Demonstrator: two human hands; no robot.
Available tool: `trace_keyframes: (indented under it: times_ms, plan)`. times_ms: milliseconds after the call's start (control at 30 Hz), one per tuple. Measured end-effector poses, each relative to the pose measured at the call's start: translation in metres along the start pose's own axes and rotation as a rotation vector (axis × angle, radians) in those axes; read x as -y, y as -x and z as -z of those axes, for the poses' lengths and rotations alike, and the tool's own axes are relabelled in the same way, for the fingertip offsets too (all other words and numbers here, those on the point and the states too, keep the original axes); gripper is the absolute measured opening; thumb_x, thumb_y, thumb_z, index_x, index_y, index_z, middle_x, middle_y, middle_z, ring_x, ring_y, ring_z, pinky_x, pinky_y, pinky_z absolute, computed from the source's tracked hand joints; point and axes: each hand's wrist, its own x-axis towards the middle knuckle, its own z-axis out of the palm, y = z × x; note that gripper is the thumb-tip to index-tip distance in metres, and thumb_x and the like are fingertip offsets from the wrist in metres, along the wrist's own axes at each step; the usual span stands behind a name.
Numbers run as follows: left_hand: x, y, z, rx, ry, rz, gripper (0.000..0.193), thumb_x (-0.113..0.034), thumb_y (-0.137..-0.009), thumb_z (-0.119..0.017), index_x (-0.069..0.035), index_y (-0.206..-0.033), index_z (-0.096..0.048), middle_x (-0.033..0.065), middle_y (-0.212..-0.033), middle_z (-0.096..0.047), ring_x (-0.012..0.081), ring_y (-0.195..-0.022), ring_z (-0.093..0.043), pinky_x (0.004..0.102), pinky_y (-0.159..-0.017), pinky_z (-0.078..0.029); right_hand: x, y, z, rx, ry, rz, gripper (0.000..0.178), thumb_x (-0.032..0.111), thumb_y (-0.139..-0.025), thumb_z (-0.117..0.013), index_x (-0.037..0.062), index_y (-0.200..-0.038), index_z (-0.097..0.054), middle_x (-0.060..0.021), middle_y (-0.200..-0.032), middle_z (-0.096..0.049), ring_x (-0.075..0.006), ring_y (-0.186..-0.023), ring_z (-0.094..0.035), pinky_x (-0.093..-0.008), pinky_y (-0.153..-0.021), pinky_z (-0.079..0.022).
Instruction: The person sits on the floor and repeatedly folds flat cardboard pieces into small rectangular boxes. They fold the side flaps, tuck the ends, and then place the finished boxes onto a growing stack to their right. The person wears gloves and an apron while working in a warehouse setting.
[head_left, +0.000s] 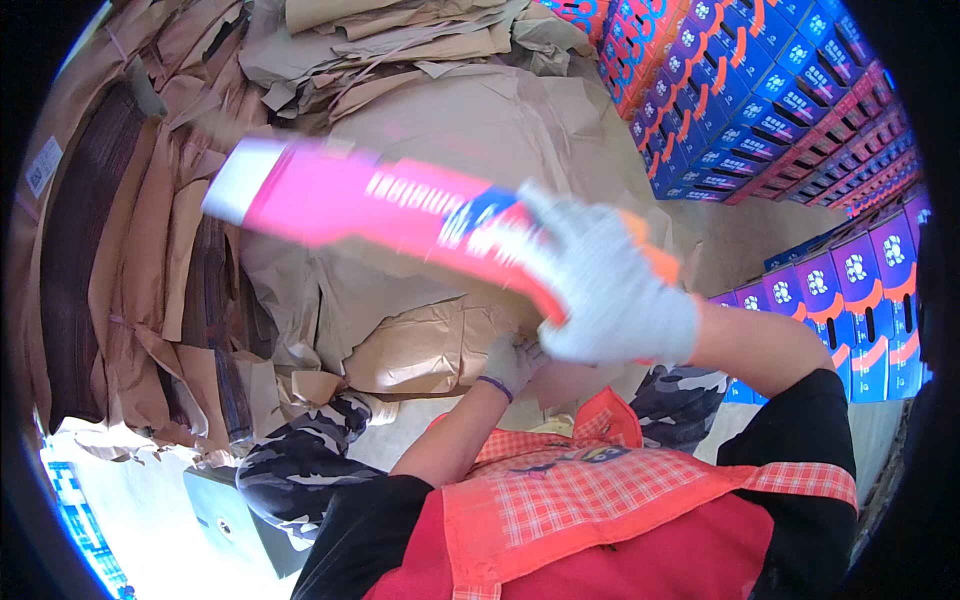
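Right hand point(610, 290) clamped on pink carton point(370, 205) at mid-frame, left hand point(512, 362) curled underneath, grip unclear; blurred, far end unsupported, so could slip onto brown paper point(420, 340).

Pink-and-white carton point(380, 205), white knit gloves, brown paper point(480, 120), blue-orange boxes point(760, 90).

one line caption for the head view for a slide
Gloved right hand holds a blurred pink carton over brown paper; left hand below.
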Motion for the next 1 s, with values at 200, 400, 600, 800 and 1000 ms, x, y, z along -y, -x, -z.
trace_keyframes:
  times_ms: [200,400,600,800,1000]
  plan:
    - [-0.023,0.138,-0.062,-0.05,-1.934,-0.7,0.05,-0.027,-0.088,-0.057,0.002,-0.129,-0.051,0.0201,-0.126,-0.058,0.0349,-0.114,-0.058,0.0461,-0.099,-0.047,-0.036,-0.038,-0.071,-0.386,-0.308,-0.013,0.058,0.025,-0.075,-0.074,0.0013,-0.125,-0.055,-0.0196,-0.116,-0.062,-0.0352,-0.098,-0.062,-0.0413,-0.084,-0.049]
    - [-0.101,0.168,-0.181,-0.298,-2.748,-1.611,0.105,-0.073,-0.059,-0.07,0.006,-0.126,-0.052,0.0244,-0.132,-0.048,0.0374,-0.129,-0.041,0.0591,-0.111,-0.021,-0.046,-0.047,-0.101,-0.688,-0.634,-0.439,0.049,0.015,-0.082,-0.073,0.0035,-0.124,-0.052,-0.017,-0.117,-0.063,-0.0292,-0.101,-0.064,-0.0384,-0.084,-0.05]
    - [-0.138,0.119,-0.223,-0.051,-2.847,-1.393,0.097,-0.081,-0.05,-0.069,0.003,-0.096,-0.058,0.0155,-0.096,-0.055,0.0306,-0.097,-0.052,0.0419,-0.094,-0.037,-0.077,-0.013,-0.076,-0.562,-0.147,-0.332,0.043,0.024,-0.083,-0.069,0.0064,-0.119,-0.053,-0.0174,-0.113,-0.062,-0.0386,-0.096,-0.062,-0.0451,-0.084,-0.05]
    - [-0.144,0.122,-0.213,0.099,-2.603,-1.603,0.091,-0.075,-0.051,-0.073,0.003,-0.094,-0.059,0.0156,-0.096,-0.055,0.0314,-0.1,-0.052,0.042,-0.095,-0.038,-0.098,-0.026,-0.041,-0.064,-0.079,-0.376,0.028,0.032,-0.089,-0.059,0.0069,-0.077,-0.06,-0.0162,-0.08,-0.067,-0.0337,-0.075,-0.065,-0.0464,-0.065,-0.051]
    - [-0.144,0.131,-0.2,0.11,-2.584,-1.356,0.089,-0.064,-0.049,-0.077,0.004,-0.104,-0.057,0.0177,-0.105,-0.055,0.0338,-0.106,-0.051,0.0432,-0.099,-0.038,-0.081,-0.079,-0.073,0.069,0.209,-0.113,0.029,0.031,-0.09,-0.052,0.0081,-0.074,-0.06,-0.0167,-0.076,-0.065,-0.0346,-0.071,-0.065,-0.0486,-0.063,-0.049]
